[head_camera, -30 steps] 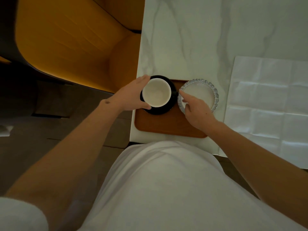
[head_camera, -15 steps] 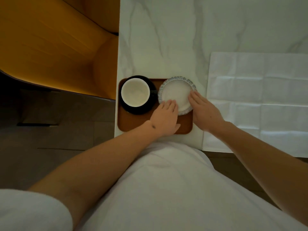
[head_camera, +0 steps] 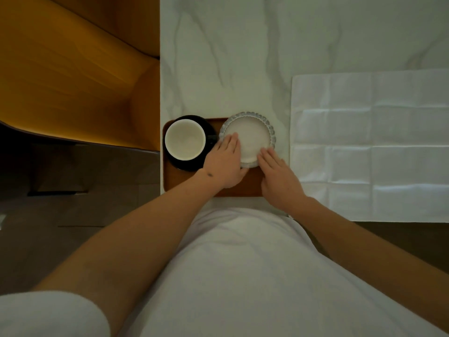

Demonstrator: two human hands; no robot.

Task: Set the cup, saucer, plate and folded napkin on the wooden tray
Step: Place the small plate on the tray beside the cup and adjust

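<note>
**A:** Why both hands on the plate?

**B:** I judge I'm squaring it on the wooden tray at frame centre, beside the cup on its dark saucer. My left hand and right hand lie flat, fingers together, on its scalloped rim, gripping nothing.

**A:** The napkin?

**B:** Spread unfolded, frame right, off the tray.
</note>
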